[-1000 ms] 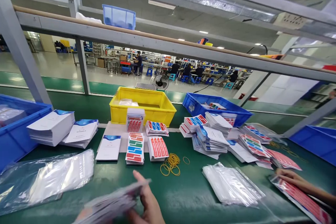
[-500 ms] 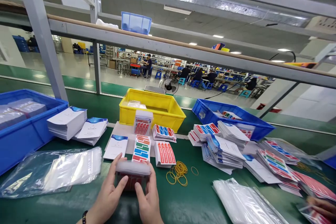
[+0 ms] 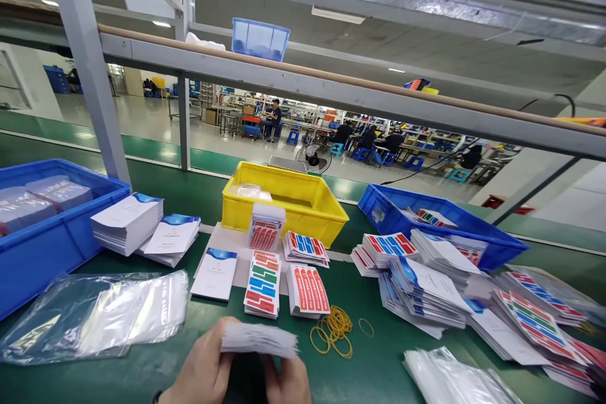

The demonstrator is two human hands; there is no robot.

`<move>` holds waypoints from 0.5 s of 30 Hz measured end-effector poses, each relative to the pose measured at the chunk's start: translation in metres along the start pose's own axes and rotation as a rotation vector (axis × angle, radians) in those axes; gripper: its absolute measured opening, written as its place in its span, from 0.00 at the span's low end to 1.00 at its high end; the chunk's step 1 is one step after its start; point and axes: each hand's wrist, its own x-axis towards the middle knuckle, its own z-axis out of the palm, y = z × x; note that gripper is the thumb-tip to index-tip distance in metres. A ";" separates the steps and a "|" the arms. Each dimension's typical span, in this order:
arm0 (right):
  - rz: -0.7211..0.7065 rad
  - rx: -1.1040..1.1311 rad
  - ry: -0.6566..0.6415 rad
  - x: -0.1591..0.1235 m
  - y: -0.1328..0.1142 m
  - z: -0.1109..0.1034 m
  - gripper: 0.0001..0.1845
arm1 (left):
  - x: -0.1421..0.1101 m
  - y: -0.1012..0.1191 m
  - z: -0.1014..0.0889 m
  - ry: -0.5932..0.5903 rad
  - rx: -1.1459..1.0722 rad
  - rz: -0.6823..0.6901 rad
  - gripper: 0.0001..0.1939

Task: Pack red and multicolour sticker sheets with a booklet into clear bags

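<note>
At the near edge of the table, a stack of clear plastic packets (image 3: 259,339) is held edge-up between both hands. My left hand (image 3: 201,363) is closed around its left side, and my right hand (image 3: 290,382) grips the right side from below. Only the pale, translucent edge faces me; the packets' contents are hidden. Just beyond lie a white booklet stack (image 3: 215,273), a pile of multicoloured sticker sheets (image 3: 263,283) and a pile of red sticker sheets (image 3: 308,290). Yellow rubber bands (image 3: 334,329) lie to the right of my hands.
A yellow bin (image 3: 284,227) stands behind the piles, with a packet stack (image 3: 266,230) against its front. Blue bins sit at left (image 3: 61,233) and right (image 3: 445,214). Plastic bags lie at left (image 3: 137,315) and right (image 3: 454,379). More booklets (image 3: 426,290) are heaped at right.
The packets were blurred and low, then held upright with red contents showing; now their edge is tipped toward me. My view has shifted, and the other person's hand at right has left it.
</note>
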 end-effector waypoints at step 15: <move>0.333 0.041 0.019 0.225 0.040 -0.007 0.09 | 0.203 -0.045 0.022 0.168 -0.290 -0.202 0.17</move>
